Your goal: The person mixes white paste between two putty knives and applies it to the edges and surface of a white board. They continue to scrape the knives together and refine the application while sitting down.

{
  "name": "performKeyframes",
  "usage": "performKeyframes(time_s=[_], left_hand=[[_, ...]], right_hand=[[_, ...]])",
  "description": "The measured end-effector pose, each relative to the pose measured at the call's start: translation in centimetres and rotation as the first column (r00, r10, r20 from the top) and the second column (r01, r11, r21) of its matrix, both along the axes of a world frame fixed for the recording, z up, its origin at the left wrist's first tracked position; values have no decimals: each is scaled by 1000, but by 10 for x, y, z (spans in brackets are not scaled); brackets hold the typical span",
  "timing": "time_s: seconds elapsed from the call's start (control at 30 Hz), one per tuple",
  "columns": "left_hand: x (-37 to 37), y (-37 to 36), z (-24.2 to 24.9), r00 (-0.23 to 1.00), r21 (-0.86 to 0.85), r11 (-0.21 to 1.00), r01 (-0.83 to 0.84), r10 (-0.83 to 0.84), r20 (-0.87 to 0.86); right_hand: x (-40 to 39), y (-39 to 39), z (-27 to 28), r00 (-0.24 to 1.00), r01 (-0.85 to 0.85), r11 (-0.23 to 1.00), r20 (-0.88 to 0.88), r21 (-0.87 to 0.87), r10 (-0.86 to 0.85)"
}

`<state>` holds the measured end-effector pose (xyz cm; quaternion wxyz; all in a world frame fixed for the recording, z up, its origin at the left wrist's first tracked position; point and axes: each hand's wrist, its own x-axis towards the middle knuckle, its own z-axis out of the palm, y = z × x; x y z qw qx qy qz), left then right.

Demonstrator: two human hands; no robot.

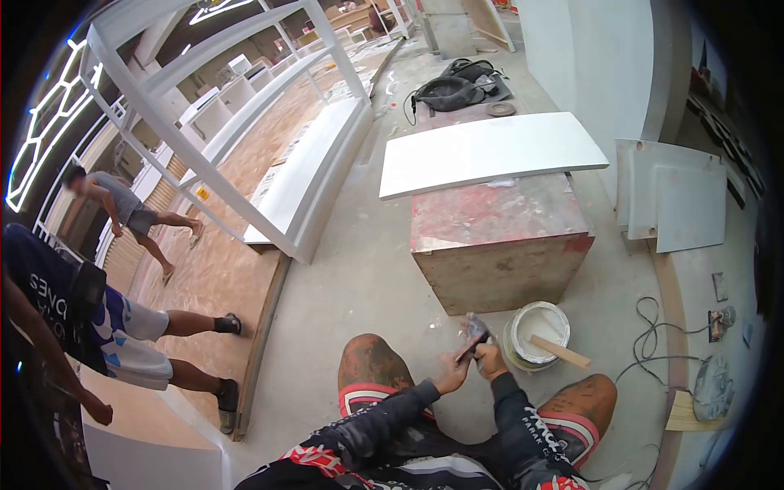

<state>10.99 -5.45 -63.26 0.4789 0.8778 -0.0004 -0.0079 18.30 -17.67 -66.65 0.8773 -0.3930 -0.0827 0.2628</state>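
My left hand (448, 374) and my right hand (492, 361) are close together between my knees, fingers closed. The right hand grips what looks like a scraper (474, 327) with a smeared, greyish head pointing away from me. A narrow brownish piece shows at the fingers of my left hand, too small to make out. Just right of my hands stands a bucket (510, 347) of white paint or filler, a flat wooden stick (560, 352) lying across its rim. Beyond my hands is a paint-stained wooden box (500, 269), with a white curved panel (490, 151) resting on top.
A white frame shelf (314, 188) runs along the left. Two people (135, 204) are on the raised wooden floor (204, 302), one with feet near its edge. Cables and a power sander (713, 388) lie at right, near leaning boards (690, 208). A black bag (457, 86) lies ahead.
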Motion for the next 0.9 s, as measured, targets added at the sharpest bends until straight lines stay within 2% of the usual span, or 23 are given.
performKeyframes(time_s=[0.03, 0.07, 0.1, 0.13, 0.17, 0.23, 0.27, 0.3, 0.37, 0.4, 0.43, 0.5, 0.53, 0.57, 0.63, 0.67, 0.7, 0.77, 0.8, 0.83, 0.9], left_hand=[[4, 5, -6, 1000, 0, 1000, -9, 9, 1], [12, 11, -19, 992, -226, 966, -122, 128, 9], [17, 15, -20, 970, -440, 870, -222, 244, -6], [14, 16, -23, 967, -441, 867, -232, 256, -5], [7, 15, -17, 975, -317, 930, -183, 213, 63], [5, 10, -3, 978, -41, 996, -77, 83, 192], [0, 1, 14, 991, -89, 996, 10, 2, 132], [4, 3, 10, 992, -86, 996, 12, 0, 130], [15, 7, -1, 956, 66, 962, -265, 252, 151], [25, 22, -2, 968, -121, 962, -246, 237, -88], [21, 25, -1, 967, -122, 962, -245, 233, -103], [15, 24, 3, 996, -267, 959, -91, 89, -21], [8, 15, 20, 990, -187, 981, -46, 20, -138], [9, 11, 5, 990, -193, 981, -34, 6, -142], [9, 7, -39, 957, -233, 972, -42, 106, 271], [17, 11, -28, 978, -422, 900, -113, 176, 115], [18, 14, -8, 979, -425, 898, -115, 175, 107], [17, 13, 28, 988, -357, 926, -123, 82, -128], [18, 5, 6, 988, -436, 900, 2, 65, 137], [16, -2, 1, 987, -440, 898, -7, 76, 138], [7, -4, 5, 995, -27, 995, -92, 93, 27]], right_hand=[[-8, 3, -1, 980, 40, 984, 198, -174, -5], [-25, 4, 24, 986, 46, 951, 167, -305, 6], [-36, 5, 40, 990, 48, 902, 139, -429, 13], [-32, 4, 19, 998, -18, 910, 42, -414, 39], [-25, 1, 7, 998, -31, 910, 40, -414, 53], [0, -3, -3, 997, -4, 1000, -80, 11, 5], [5, 0, -5, 988, 90, 996, -130, 27, -85], [-2, 3, -10, 987, 92, 995, -133, 30, -87], [-27, 10, 3, 998, -56, 950, 13, -308, 63], [-32, 11, 11, 998, -30, 939, 42, -343, 47], [-26, 7, 5, 999, -31, 937, 29, -347, 44], [0, -8, -6, 992, -124, 986, -18, -114, 123], [3, -5, 15, 998, 19, 1000, -65, 19, -18], [1, -4, -12, 976, -61, 996, -213, -71, 45], [-10, 2, -8, 999, 16, 993, 51, -118, -10], [-22, -5, -2, 998, -21, 943, -67, -333, -2], [-21, -9, 0, 997, -22, 941, -75, -337, -4], [-9, -19, 4, 999, -31, 973, 19, -229, 37], [1, -17, -1, 989, 15, 993, -143, -115, -32], [3, -18, -3, 990, 5, 993, -141, -119, -22], [-2, -1, 14, 995, 93, 991, 44, -96, -89]])
